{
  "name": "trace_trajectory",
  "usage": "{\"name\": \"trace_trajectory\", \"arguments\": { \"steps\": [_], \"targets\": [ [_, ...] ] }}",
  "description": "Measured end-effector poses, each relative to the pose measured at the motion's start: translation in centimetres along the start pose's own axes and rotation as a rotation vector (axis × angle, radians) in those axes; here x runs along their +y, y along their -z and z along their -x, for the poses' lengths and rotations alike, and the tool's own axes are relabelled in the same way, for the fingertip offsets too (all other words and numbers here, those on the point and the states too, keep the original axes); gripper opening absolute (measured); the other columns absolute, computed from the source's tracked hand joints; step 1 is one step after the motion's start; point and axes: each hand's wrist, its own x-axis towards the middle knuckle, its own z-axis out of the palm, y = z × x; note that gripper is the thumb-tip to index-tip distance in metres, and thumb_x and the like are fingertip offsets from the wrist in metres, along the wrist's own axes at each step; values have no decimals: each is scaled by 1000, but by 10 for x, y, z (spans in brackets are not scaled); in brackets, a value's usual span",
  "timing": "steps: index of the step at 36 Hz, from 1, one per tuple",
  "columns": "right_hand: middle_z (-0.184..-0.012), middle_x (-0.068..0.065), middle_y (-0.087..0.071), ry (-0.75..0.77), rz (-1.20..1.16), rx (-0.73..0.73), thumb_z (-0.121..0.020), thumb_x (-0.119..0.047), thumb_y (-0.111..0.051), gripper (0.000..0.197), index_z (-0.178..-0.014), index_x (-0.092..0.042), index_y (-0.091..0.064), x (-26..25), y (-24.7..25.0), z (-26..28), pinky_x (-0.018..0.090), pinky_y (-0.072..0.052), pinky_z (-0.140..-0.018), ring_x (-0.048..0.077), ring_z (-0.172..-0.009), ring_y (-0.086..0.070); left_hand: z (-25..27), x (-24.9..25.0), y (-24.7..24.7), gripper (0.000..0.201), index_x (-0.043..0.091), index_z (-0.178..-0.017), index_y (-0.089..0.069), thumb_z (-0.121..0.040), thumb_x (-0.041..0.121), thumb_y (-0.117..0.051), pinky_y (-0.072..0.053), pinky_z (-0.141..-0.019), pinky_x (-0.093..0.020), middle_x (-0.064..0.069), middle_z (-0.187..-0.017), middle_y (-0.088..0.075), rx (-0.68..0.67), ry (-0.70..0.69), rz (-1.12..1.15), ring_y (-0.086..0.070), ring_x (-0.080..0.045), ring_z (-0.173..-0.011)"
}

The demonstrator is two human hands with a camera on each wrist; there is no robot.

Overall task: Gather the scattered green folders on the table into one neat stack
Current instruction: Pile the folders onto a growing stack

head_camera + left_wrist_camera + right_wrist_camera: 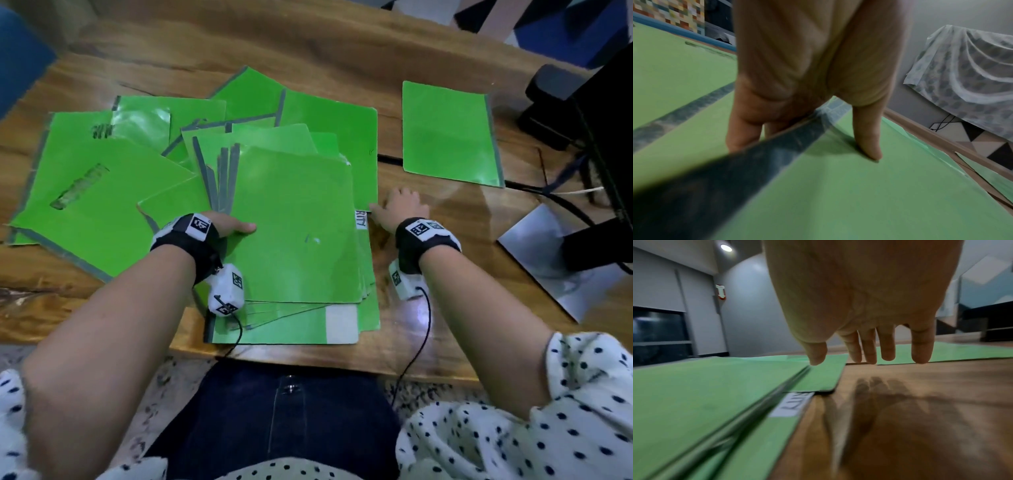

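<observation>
**Folders partly gathered, one still lying apart**

The growing stack (294, 226) sits at the near edge of the table (445, 308), right in front of the person, its lower sheets fanned out and not yet squared. The left hand (226, 224) grips the stack's left edge: the wrist view shows the thumb (869, 138) pressed on the top cover and the fingers (744, 123) curled under the grey spine strip. The right hand (400, 209) rests on the table just beside the stack's right edge, fingers straight and spread, holding nothing; its thumb appears to touch the corner of a folder lying further back.

This looks like the collecting step, roughly halfway. More folders (102, 192) lie overlapped at odd angles to the left and behind the stack, and a single folder (448, 133) lies well apart on the right.

The next move likely calls for the free right hand to reach for that lone folder or slide in the one behind, while the left steadies the pile. The glossy covers will probably slip, so the pile needs squaring.

A monitor stand (548, 267) and cables (561, 198) sit just beyond the lone folder and could snag a reach.
</observation>
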Motion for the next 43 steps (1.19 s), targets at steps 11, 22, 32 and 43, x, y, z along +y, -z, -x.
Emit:
{"name": "trace_trajectory", "arguments": {
  "steps": [11,22,32,43],
  "targets": [
    [-160,5,6,-97,-45,-78,-93,-57,-35,82,-153,-13,1,36,0,-91,54,-12,-117,28,-147,1,-19,-2,5,74,-3,-135,-42,-82,44,-65,-37,-107,-44,-22,-138,-46,16,55,-103,-48,-36,-126],
    [-159,5,-14,19,45,-103,-87,-73,-24,88,-151,-14,-17,27,-11,-38,57,-16,-113,26,-145,-18,-21,-8,2,81,-3,-137,-37,-79,46,-68,-45,-98,-42,-21,-132,-50,61,16,-54,-53,-36,-115],
    [-139,9,-50,71,-109,-113,-92,-65,-24,70,-134,-15,-48,34,-19,36,50,-36,-106,27,-120,-53,-12,-11,-3,81,-4,-137,-36,-82,47,-65,-43,-81,-37,-20,-128,-52,58,-7,-32,-54,-34,-113],
    [-146,20,-33,-680,-201,-24,-81,-48,-59,81,-143,-5,-28,127,-11,6,47,-26,-109,37,-135,-29,-23,-14,-6,78,-3,-131,-43,-78,48,-68,-46,-96,-42,-21,-127,-55,69,20,17,-55,-35,-115]
  ]
}}
